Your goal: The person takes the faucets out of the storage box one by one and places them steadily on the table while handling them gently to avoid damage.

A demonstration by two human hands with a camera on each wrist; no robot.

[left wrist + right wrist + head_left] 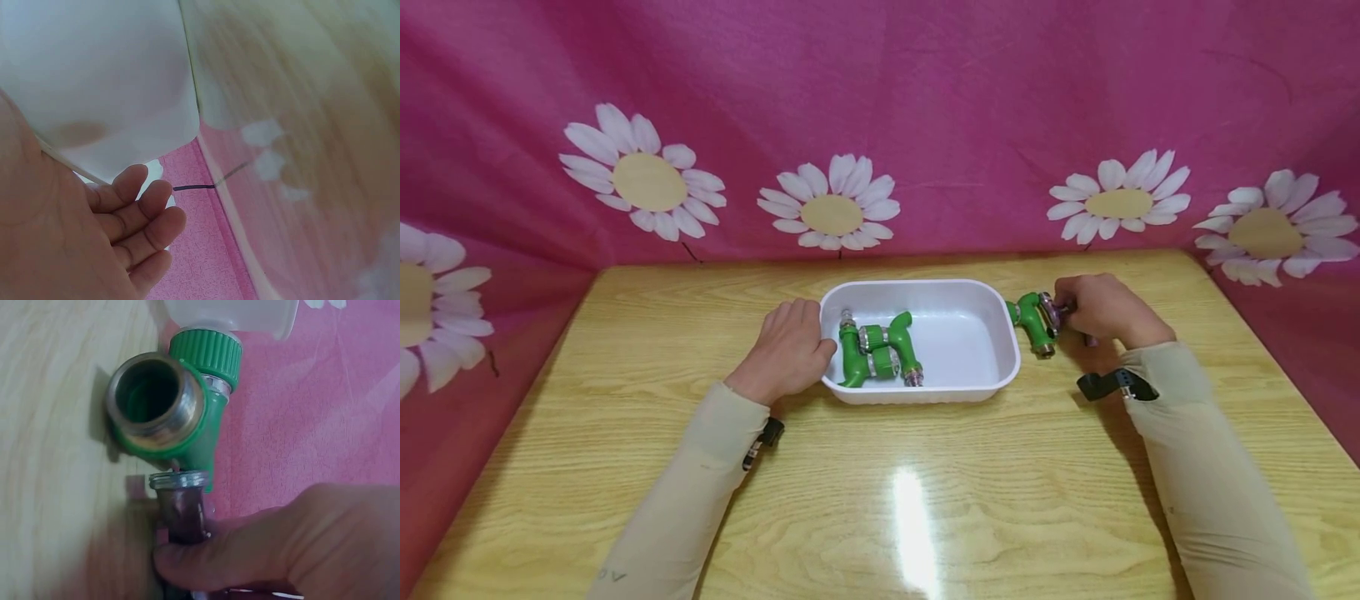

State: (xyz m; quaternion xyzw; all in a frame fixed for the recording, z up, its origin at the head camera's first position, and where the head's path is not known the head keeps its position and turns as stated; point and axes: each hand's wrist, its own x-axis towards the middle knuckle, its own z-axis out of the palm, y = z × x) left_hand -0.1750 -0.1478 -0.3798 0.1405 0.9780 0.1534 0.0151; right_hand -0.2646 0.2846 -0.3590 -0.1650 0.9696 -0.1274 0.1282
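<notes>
A white plastic tray (pixel 955 393) holds two green taps (pixel 853 354) with metal ends at its left side. My left hand (pixel 786 346) grips the tray's left end, thumb at the rim; in the left wrist view its fingers (pixel 140 219) curl beside the tray wall. A third green tap (pixel 1033 321) lies on the table against the tray's right side. My right hand (pixel 1105 308) pinches a dark metal tap (pixel 181 512) with a threaded end, close to that green tap. Most of the metal tap is hidden by the hand.
The wooden table (pixel 820 492) carries everything and shows a bright reflection near its front. A pink cloth (pixel 955 125) with white flowers rises behind the table and along both sides. Each wrist wears a dark band (pixel 1105 385).
</notes>
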